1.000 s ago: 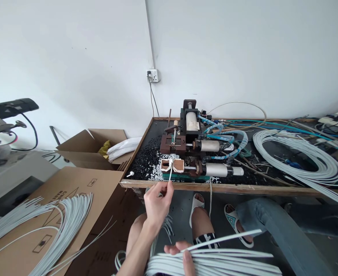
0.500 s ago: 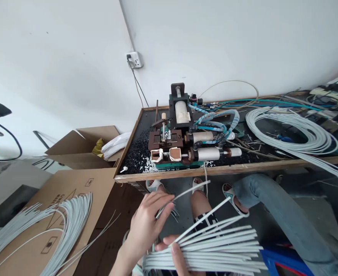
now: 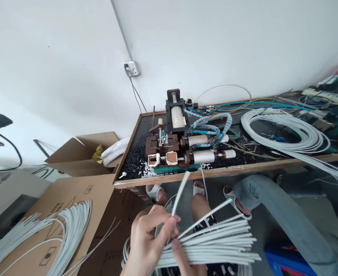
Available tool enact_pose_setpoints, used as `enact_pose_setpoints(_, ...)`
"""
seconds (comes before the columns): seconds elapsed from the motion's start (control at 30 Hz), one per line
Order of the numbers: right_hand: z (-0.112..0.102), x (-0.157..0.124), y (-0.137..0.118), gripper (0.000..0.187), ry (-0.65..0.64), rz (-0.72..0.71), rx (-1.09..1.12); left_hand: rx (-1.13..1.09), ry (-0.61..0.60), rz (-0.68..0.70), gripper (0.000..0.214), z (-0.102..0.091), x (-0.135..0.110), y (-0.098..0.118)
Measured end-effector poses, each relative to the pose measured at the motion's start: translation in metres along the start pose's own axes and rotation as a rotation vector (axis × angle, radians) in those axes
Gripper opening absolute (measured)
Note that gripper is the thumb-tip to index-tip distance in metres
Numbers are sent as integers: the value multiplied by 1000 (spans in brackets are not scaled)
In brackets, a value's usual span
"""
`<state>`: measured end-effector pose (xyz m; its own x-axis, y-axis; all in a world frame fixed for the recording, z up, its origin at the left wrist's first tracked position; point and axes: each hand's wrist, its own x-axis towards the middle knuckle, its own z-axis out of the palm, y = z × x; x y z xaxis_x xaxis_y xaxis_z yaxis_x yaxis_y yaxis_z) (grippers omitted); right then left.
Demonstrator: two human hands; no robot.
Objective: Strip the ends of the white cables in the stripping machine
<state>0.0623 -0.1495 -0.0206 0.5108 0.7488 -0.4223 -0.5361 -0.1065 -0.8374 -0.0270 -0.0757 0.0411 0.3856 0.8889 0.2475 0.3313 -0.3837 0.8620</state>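
My left hand point(image 3: 147, 241) is closed in a pinch on a single white cable point(image 3: 180, 189), whose free end points up toward the table edge. Just below it, only the thumb and part of my right hand point(image 3: 183, 258) show, gripping a fanned bundle of cut white cables point(image 3: 217, 243) across my lap. A small pneumatic machine point(image 3: 174, 143) with brown jaws and white cylinders stands on the black-topped table point(image 3: 243, 168), apart from both hands.
A large coil of white cable point(image 3: 286, 128) and blue hoses point(image 3: 211, 122) lie on the table. Several cut cables point(image 3: 56, 226) rest on cardboard at left, behind it an open box point(image 3: 82, 153). Another person's jeans leg point(image 3: 275, 218) and sandalled foot point(image 3: 229, 193) are at right.
My left hand has drawn back from the machine's jaws down to the bundle and now pinches a single cable that sticks upward. The view has shifted to the right.
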Motion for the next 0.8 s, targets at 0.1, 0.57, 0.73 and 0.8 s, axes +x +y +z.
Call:
enact_pose_setpoints(0.1, 6, 5, -3, 37, -101, 45, 42, -88, 270, -126, 35, -4, 3, -14)
enact_pose_setpoints(0.57, 4, 11, 20, 21, -40, 112, 99, 63, 460, -104, 44, 14, 49, -56)
enact_pose_setpoints(0.73, 2, 19, 25, 21, -18, 91, 58, 60, 473, -128, 43, 15, 58, -57)
enact_pose_setpoints(0.8, 2, 21, 26, 22, -6, 75, 31, 52, 480, -137, 43, 16, 61, -57)
